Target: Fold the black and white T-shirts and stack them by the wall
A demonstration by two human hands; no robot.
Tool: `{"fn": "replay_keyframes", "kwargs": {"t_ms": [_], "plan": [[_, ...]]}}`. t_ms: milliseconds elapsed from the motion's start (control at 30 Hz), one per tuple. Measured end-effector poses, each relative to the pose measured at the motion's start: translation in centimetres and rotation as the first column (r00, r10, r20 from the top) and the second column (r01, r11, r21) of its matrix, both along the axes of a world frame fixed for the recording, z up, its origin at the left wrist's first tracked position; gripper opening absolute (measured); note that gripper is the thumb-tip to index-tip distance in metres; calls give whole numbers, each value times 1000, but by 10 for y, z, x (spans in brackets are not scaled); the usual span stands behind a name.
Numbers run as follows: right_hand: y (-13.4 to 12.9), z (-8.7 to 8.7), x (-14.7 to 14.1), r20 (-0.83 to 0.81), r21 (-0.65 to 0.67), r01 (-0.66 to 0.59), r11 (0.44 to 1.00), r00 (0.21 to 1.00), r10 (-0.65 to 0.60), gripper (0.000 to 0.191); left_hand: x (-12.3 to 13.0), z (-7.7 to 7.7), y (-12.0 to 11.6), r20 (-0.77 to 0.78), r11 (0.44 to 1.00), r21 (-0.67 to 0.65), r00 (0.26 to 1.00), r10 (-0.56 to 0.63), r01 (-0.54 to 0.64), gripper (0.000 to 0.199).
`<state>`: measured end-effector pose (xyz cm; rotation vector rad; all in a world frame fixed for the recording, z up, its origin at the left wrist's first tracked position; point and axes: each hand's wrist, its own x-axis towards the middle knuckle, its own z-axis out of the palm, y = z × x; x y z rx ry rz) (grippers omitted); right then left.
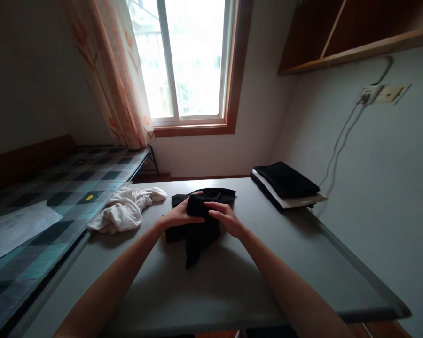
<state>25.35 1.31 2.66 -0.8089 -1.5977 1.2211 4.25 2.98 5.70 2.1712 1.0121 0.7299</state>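
A black garment (200,239) lies bunched on the white table (232,281), its exact kind hidden by the folds. One end of it hangs down in a point toward me. My left hand (179,213) is closed around a raised wad of the black cloth, thumb on the near side and fingers behind. From the other side, my right hand (227,218) grips the same wad with bent fingers. Behind both hands, a wider part of the black fabric spreads flat across the table.
A crumpled white garment (123,211) lies at the left. Folded black and white clothes (285,180) are stacked at the back right. Beside the table is a bed with a checked cover (91,173) and a paper sheet (21,227). A cord (334,145) runs down the right wall.
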Motion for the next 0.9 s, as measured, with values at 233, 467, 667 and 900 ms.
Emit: {"fn": "replay_keyframes", "kwargs": {"t_ms": [233, 467, 667, 900], "plan": [[15, 34, 50, 75, 482, 396, 782, 870, -487, 28, -12, 15, 23, 319, 890, 117, 865, 387, -441, 37], [44, 20, 159, 153, 638, 756, 144, 58, -987, 36, -88, 77, 16, 598, 179, 535, 520, 610, -826, 43], [48, -11, 181, 347, 617, 782, 92, -165, -923, 59, -105, 65, 18, -228, 499, 504, 449, 864, -705, 57], [57, -28, 202, 310, 671, 732, 118, -132, -941, 36, -100, 45, 31, -460, 627, 455, 437, 773, -632, 61]]}}
